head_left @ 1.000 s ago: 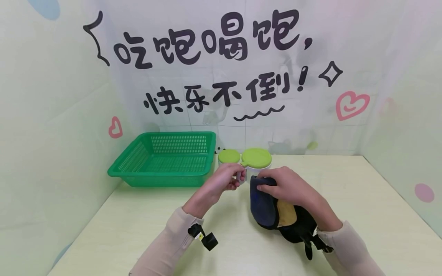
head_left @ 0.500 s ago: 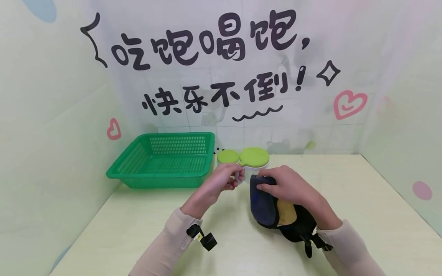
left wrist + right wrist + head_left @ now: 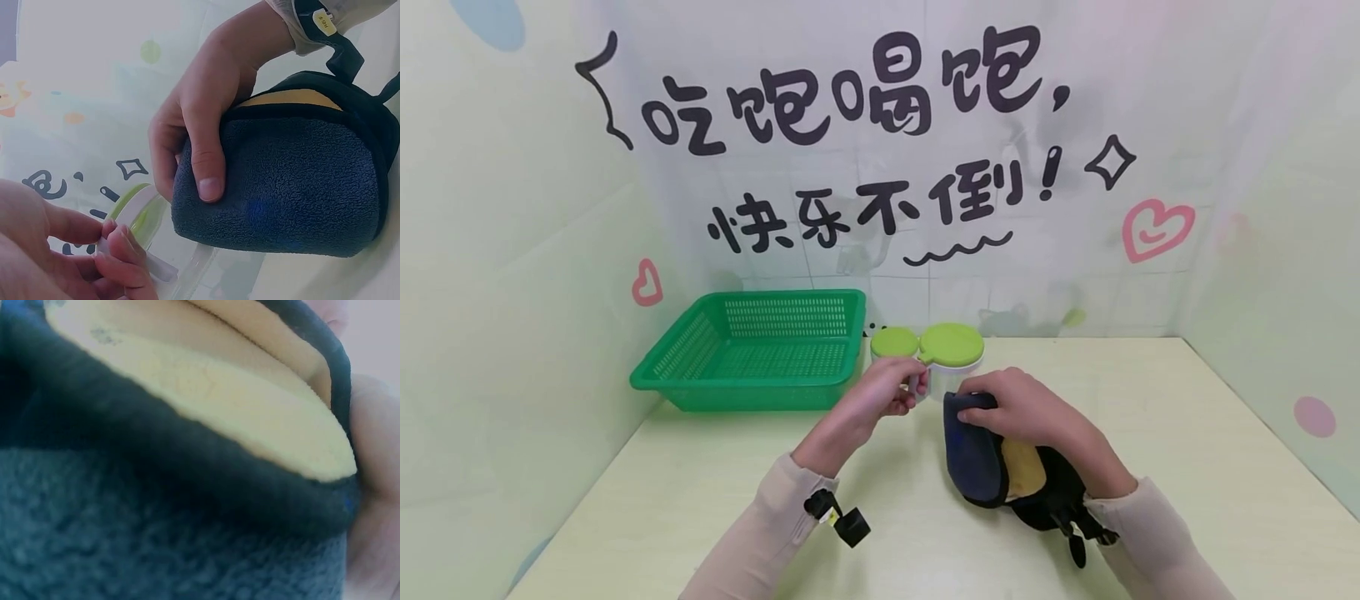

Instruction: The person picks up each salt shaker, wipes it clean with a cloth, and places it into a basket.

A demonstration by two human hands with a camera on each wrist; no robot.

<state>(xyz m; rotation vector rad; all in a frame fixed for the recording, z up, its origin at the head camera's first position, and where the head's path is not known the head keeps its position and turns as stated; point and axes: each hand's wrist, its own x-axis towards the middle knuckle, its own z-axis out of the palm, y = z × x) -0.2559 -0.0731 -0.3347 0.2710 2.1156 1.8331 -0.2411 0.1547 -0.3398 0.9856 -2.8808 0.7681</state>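
Pale wooden desk (image 3: 647, 492), basket and lidded containers along its back
The desk's light-grained top spreads across the lower half of the head view, its right edge slanting down toward the lower right corner. A green perforated basket (image 3: 760, 396) stands at the back, left of centre. Near the middle, just right of it, stand a smaller container (image 3: 894, 342) and a larger container (image 3: 952, 345), both green-lidded. Whether the dark blue plush item (image 3: 973, 458), right of centre, touches the desk cannot be told.

Long beige sleeves (image 3: 763, 525), black wrist straps (image 3: 822, 502), boxy black camera (image 3: 852, 527), small yellow label (image 3: 324, 22).
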